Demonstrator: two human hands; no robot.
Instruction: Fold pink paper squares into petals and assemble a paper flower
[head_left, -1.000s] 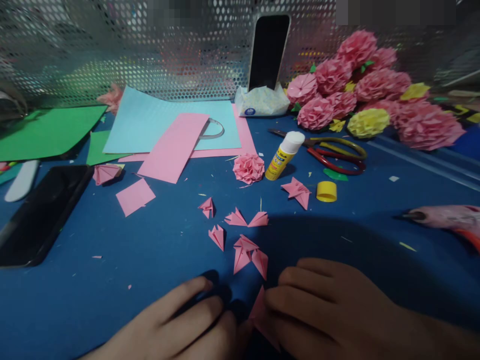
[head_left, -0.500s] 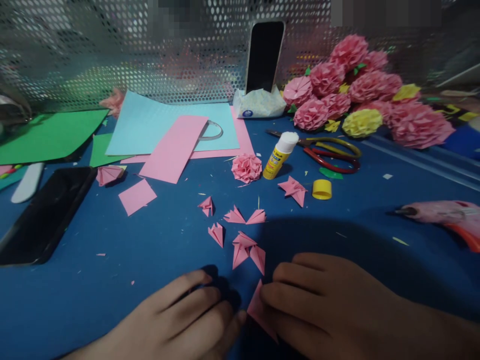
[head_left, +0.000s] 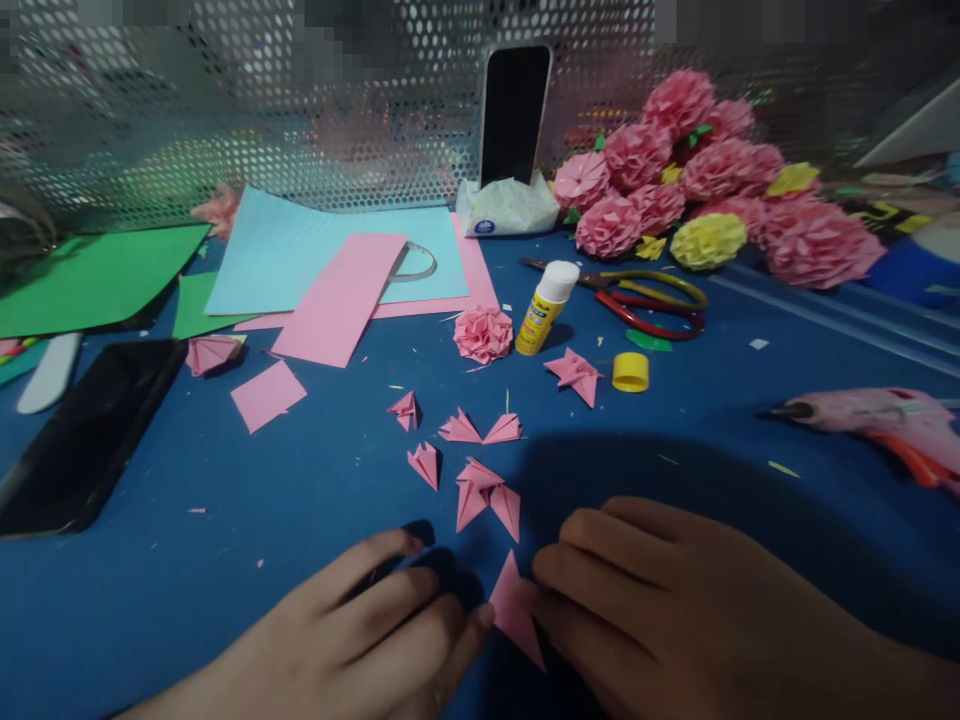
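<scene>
A folded piece of pink paper (head_left: pixel 513 610), pointed at its top and bottom, stands between my two hands low in the view. My right hand (head_left: pixel 645 600) grips its right side with the fingers bent together. From the other side, my left hand (head_left: pixel 375 630) pinches the left corner at the thumb tip, its other fingers curled over the blue surface. Just beyond lie folded pink paper petals (head_left: pixel 487 490), with several more small ones (head_left: pixel 480 428) behind them. The undersides of both hands are hidden.
Behind are a pink pompom flower (head_left: pixel 484 335), a glue stick (head_left: pixel 546 310), its yellow cap (head_left: pixel 630 372) and scissors (head_left: pixel 652 295). A glue gun (head_left: pixel 862 415) lies right, a dark phone (head_left: pixel 90 430) left. Coloured sheets (head_left: pixel 337 220), a propped phone (head_left: pixel 514 115) and paper flowers (head_left: pixel 675 170) line the back.
More of the folded pink paper shows between my hands, and my left thumb now meets its corner. The whole view has shifted slightly, so the table items appear a little further left.
</scene>
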